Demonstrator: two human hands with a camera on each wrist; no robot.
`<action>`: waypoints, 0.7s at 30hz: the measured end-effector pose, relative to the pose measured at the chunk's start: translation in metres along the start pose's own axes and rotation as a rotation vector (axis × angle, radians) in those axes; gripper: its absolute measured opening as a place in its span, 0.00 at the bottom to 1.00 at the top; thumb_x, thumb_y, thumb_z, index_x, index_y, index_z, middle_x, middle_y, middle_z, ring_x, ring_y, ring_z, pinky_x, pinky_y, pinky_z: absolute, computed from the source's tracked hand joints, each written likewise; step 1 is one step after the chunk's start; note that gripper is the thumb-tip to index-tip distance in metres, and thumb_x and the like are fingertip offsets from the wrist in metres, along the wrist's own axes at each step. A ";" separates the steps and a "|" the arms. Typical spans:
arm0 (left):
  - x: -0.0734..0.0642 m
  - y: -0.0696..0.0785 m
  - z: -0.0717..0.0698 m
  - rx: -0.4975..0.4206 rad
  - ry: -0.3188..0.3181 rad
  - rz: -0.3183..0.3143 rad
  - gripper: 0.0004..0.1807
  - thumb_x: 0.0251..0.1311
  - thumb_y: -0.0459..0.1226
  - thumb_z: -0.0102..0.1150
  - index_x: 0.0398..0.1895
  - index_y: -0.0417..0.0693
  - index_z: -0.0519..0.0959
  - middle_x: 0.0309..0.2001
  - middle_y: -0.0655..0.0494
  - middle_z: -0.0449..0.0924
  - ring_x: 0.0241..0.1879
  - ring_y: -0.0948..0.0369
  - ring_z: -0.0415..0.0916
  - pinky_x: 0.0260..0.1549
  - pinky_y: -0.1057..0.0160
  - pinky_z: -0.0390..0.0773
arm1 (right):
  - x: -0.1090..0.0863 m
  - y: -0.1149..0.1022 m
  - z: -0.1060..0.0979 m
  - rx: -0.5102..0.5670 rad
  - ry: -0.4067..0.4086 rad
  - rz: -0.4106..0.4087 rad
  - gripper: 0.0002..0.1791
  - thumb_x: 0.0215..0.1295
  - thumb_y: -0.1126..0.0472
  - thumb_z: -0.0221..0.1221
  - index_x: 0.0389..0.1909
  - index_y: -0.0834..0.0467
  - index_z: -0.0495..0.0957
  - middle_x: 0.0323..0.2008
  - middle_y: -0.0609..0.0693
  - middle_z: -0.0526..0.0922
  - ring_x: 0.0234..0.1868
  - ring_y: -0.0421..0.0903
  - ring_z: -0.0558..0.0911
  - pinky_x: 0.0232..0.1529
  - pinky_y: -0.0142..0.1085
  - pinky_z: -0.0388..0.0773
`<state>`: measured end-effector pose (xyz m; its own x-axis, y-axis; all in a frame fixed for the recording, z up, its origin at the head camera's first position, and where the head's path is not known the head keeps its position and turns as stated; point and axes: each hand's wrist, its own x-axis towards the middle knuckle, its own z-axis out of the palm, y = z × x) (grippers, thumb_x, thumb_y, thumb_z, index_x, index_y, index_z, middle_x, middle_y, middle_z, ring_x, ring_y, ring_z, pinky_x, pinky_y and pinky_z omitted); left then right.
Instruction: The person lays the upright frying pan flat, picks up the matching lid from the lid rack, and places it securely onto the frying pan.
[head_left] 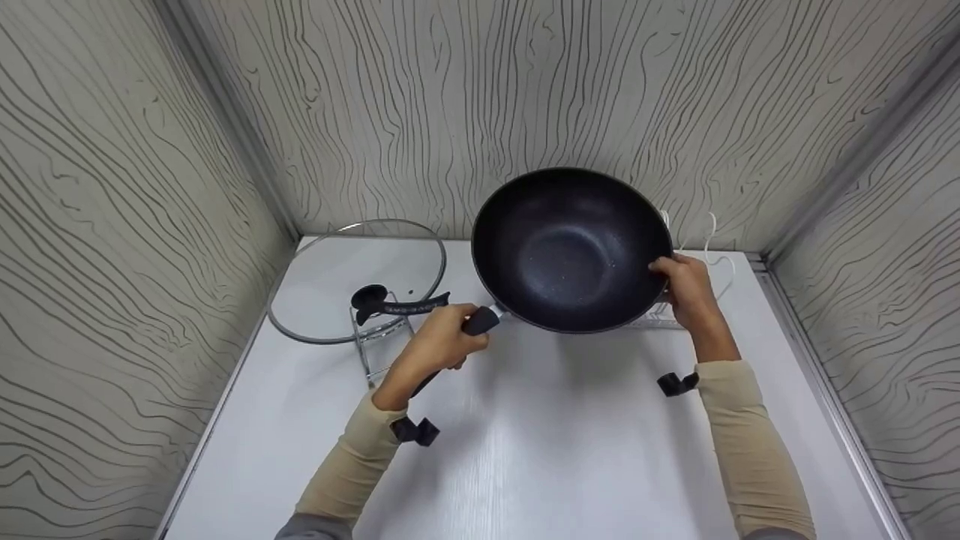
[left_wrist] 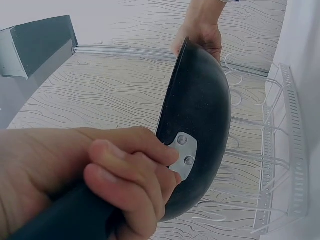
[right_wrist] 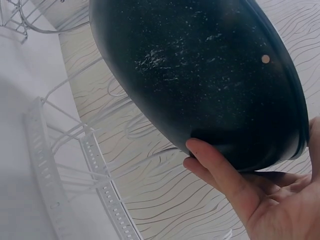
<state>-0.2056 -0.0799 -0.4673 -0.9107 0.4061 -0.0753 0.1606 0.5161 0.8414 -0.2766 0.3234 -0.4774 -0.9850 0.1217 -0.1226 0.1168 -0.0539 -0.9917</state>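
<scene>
A black wok [head_left: 566, 266] is held up above the white table, its dark inside facing the head camera. My left hand [head_left: 441, 341] curls round the wok's black handle [head_left: 480, 321], near a riveted metal bracket [left_wrist: 186, 155] that shows in the left wrist view. With the thumb over the rim and fingers underneath, my right hand [head_left: 688, 289] grips the wok's far right edge. In the right wrist view the speckled underside of the wok [right_wrist: 200, 75] fills much of the picture, with the right hand's fingers [right_wrist: 215, 160] against it.
A white wire rack [right_wrist: 102, 170] stands behind and below the wok, mostly hidden from the head camera. To the left a glass lid [head_left: 360, 341] with a black knob and handle leans on a chrome stand [head_left: 364, 356]. Patterned walls [head_left: 450, 112] enclose the table [head_left: 525, 450].
</scene>
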 end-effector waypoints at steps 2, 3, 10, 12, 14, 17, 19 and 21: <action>-0.001 0.001 -0.001 -0.008 0.000 -0.005 0.16 0.64 0.30 0.61 0.54 0.34 0.80 0.22 0.55 0.76 0.13 0.65 0.69 0.13 0.71 0.70 | 0.000 0.000 -0.001 0.000 -0.014 0.009 0.17 0.72 0.67 0.54 0.57 0.73 0.72 0.27 0.44 0.87 0.27 0.37 0.88 0.31 0.31 0.88; -0.001 0.001 -0.001 -0.010 0.000 -0.007 0.15 0.64 0.30 0.61 0.53 0.34 0.80 0.22 0.56 0.76 0.13 0.65 0.69 0.13 0.71 0.70 | 0.001 0.000 -0.001 0.002 -0.020 0.015 0.17 0.73 0.67 0.54 0.58 0.73 0.72 0.28 0.45 0.87 0.27 0.38 0.89 0.31 0.31 0.88; -0.004 0.001 -0.004 -0.025 -0.006 -0.018 0.15 0.63 0.30 0.61 0.53 0.34 0.80 0.21 0.55 0.75 0.13 0.65 0.68 0.13 0.70 0.69 | 0.003 0.000 -0.002 -0.037 -0.075 0.058 0.28 0.77 0.64 0.51 0.70 0.77 0.63 0.32 0.44 0.88 0.31 0.38 0.90 0.35 0.31 0.89; -0.005 0.001 -0.005 -0.028 -0.010 -0.019 0.16 0.63 0.30 0.60 0.53 0.33 0.80 0.21 0.55 0.75 0.13 0.65 0.68 0.13 0.70 0.69 | 0.004 -0.002 -0.001 -0.057 -0.088 0.070 0.31 0.77 0.63 0.51 0.73 0.78 0.60 0.33 0.43 0.87 0.33 0.37 0.89 0.36 0.31 0.89; -0.006 0.000 -0.007 -0.035 -0.013 -0.017 0.16 0.63 0.29 0.60 0.53 0.33 0.80 0.20 0.55 0.75 0.13 0.65 0.68 0.13 0.70 0.70 | 0.004 -0.003 -0.001 -0.081 -0.095 0.079 0.31 0.78 0.62 0.51 0.74 0.77 0.59 0.33 0.43 0.86 0.32 0.37 0.88 0.36 0.31 0.88; -0.008 -0.001 -0.009 -0.050 -0.019 -0.011 0.16 0.62 0.29 0.60 0.53 0.33 0.80 0.21 0.54 0.76 0.13 0.65 0.68 0.13 0.70 0.70 | 0.006 -0.006 0.000 -0.110 -0.104 0.087 0.27 0.79 0.61 0.51 0.71 0.73 0.63 0.31 0.42 0.83 0.30 0.35 0.85 0.35 0.30 0.87; -0.009 -0.002 -0.011 -0.057 -0.026 -0.007 0.17 0.62 0.29 0.60 0.54 0.34 0.80 0.21 0.54 0.76 0.13 0.65 0.68 0.14 0.70 0.69 | 0.007 -0.007 0.000 -0.123 -0.112 0.090 0.25 0.80 0.59 0.51 0.68 0.71 0.66 0.30 0.41 0.83 0.29 0.35 0.84 0.35 0.31 0.87; -0.010 -0.004 -0.012 -0.061 -0.035 -0.006 0.17 0.62 0.29 0.60 0.55 0.34 0.81 0.22 0.54 0.76 0.13 0.65 0.68 0.14 0.70 0.69 | 0.009 -0.009 -0.001 -0.135 -0.119 0.093 0.25 0.81 0.56 0.52 0.67 0.69 0.67 0.31 0.40 0.84 0.30 0.35 0.85 0.36 0.31 0.87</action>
<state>-0.2012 -0.0951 -0.4631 -0.8976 0.4298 -0.0982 0.1308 0.4724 0.8716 -0.2868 0.3265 -0.4697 -0.9763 0.0038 -0.2162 0.2159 0.0753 -0.9735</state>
